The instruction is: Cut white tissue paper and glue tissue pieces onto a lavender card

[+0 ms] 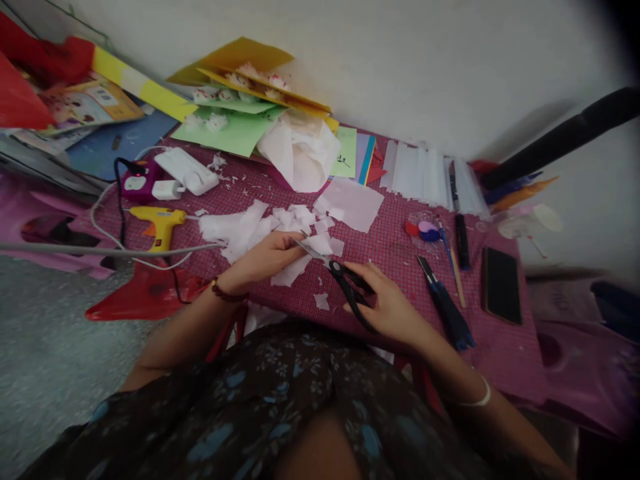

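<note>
My right hand (383, 300) is closed round the handles of black-handled scissors (345, 277), whose blades point up and left. The blades meet a small piece of white paper (320, 243) beside my left fingertips. My left hand (275, 255) is closed, thumb and fingers pinching that paper; its held edge is partly hidden by the fingers. Under and behind my left hand lie white paper sheets (227, 230) and several small cut scraps. One loose scrap (321, 301) lies on the checked red cloth (295, 303) near the table's front edge.
A yellow glue gun (161, 223) and a cable lie left, near a power adapter (187, 170). Behind stands a white paper-lined bowl (300, 150) by coloured card. To the right are a utility knife (443, 300), a brush (453, 263) and a phone (501, 285).
</note>
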